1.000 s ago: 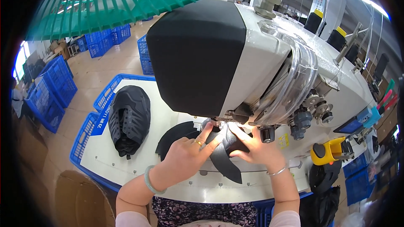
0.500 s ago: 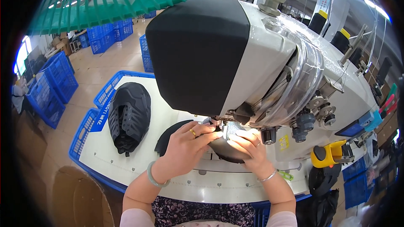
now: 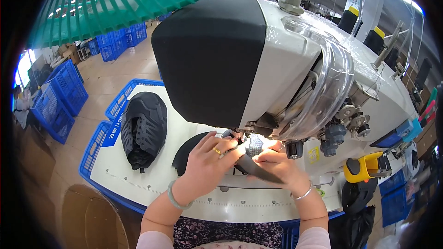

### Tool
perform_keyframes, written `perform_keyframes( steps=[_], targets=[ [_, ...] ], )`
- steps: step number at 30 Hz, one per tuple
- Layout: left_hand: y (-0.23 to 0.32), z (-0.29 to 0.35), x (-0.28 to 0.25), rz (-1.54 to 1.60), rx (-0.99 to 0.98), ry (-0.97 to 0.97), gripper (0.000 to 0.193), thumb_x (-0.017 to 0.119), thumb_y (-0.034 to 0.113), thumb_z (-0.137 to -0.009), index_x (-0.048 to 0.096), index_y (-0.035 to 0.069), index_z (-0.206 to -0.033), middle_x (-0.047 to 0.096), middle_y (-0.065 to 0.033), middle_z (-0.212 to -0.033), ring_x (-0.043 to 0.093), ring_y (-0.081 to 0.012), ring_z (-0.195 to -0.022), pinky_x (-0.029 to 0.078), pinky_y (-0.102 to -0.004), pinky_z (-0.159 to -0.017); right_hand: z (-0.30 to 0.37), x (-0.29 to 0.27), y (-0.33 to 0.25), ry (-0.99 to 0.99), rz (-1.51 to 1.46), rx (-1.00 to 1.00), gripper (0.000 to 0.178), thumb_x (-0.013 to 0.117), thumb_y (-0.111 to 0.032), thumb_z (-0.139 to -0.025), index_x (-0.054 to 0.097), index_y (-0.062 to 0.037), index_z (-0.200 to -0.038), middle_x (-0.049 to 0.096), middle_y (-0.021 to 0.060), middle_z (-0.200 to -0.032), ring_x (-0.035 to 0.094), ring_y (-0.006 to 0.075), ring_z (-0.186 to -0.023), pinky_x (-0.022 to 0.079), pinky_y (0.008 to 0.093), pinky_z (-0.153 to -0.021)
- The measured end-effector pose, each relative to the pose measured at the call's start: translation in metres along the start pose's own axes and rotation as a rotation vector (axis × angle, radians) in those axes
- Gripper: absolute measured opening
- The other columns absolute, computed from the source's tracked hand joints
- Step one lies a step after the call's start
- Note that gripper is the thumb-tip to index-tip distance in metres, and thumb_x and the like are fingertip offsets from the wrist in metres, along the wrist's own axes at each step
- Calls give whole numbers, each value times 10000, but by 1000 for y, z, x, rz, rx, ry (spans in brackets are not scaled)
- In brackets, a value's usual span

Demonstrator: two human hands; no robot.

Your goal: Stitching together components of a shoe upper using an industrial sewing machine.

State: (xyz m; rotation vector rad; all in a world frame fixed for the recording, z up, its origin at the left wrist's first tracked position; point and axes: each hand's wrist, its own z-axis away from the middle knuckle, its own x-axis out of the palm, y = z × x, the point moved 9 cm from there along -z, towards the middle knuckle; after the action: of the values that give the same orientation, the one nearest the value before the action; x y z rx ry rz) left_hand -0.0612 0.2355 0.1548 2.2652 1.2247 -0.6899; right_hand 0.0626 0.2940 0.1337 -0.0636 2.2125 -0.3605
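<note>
Under the sewing machine (image 3: pixel 295 64) lies a dark shoe upper piece (image 3: pixel 260 170), with a textured grey patch (image 3: pixel 254 146) lit brightly beside the needle area. My left hand (image 3: pixel 210 161) presses its bent fingers on the piece's left side, close to the presser foot, which my fingers partly hide. On the other side, my right hand (image 3: pixel 282 167) pinches the piece's right edge between thumb and fingers. A black part (image 3: pixel 187 151) of material extends left from behind my left hand; whether it joins the held piece is hidden.
A finished-looking black shoe upper (image 3: pixel 144 129) rests on the white table (image 3: pixel 124 180) at left. Blue crates (image 3: pixel 90 150) stand beside it. A yellow holder (image 3: pixel 363 167) sits at right, and a cardboard box (image 3: pixel 87 216) stands at lower left. The green fan guard (image 3: pixel 138 4) hangs overhead.
My right hand has shifted and turned, folding the upper's near edge up into a narrow dark strip. My left hand stays near the needle. The whole view has shifted slightly.
</note>
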Motion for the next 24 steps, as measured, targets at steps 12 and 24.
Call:
perform_keyframes(
  steps=[12,24],
  targets=[
    [10,7,0,-20,121,-43,358,632,9,-687,655,43,-1043,617,-86,-1105,610,-279,-1027,522,-436,-922,14,-2,3,212,76,-31,381,808,-258,-577,727,-191,-943,682,-50,-928,621,202,-902,384,417,-832],
    [10,-2,3,1,69,-83,394,608,-10,-678,635,20,-1070,579,-98,-1082,588,-288,-1014,499,-465,-962,9,-7,9,282,69,-83,359,810,-239,-584,714,-196,-927,692,-16,-898,631,208,-817,402,384,-750]
  ],
)
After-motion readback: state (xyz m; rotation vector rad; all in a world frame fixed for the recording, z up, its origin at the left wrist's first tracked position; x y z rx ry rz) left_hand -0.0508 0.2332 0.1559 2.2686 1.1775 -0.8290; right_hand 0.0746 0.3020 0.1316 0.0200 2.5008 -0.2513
